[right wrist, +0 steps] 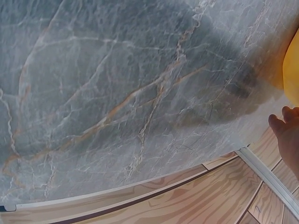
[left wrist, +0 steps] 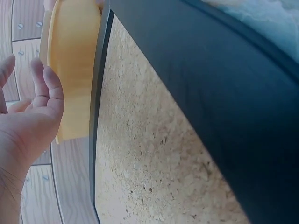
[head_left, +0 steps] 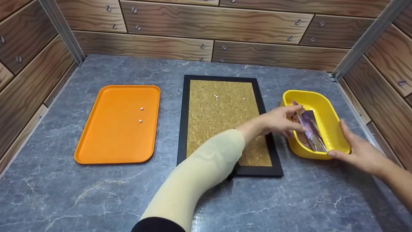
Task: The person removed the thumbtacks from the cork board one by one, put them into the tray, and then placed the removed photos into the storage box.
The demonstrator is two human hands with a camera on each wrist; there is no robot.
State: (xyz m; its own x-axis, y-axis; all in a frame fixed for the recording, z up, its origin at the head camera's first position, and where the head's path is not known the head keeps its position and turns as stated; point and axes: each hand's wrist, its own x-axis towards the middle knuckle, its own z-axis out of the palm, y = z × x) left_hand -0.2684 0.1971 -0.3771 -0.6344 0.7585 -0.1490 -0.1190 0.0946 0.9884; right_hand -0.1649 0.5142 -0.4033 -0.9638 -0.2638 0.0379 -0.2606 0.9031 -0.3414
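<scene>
My left hand (head_left: 278, 122) reaches over the cork board (head_left: 222, 119) into the yellow bin (head_left: 331, 119). Its fingertips overlap a glossy purple packet (head_left: 309, 129), which stands tilted inside the bin with one end up by the left wall. I cannot tell whether they pinch it. In the left wrist view this hand (left wrist: 32, 105) shows loosely bent fingers, and the packet is out of sight. My right hand (head_left: 362, 151) grips the near right corner of the bin, thumb at the front and fingers along the right side. More flat glossy pieces lie under the packet.
An orange tray (head_left: 116, 129) lies on the left, bearing two small silvery pieces (head_left: 140, 121). Small shiny bits (head_left: 216, 96) dot the far part of the board inside its black frame (head_left: 222, 78). Wood-patterned walls (head_left: 215, 24) enclose the grey marbled table (head_left: 96, 196).
</scene>
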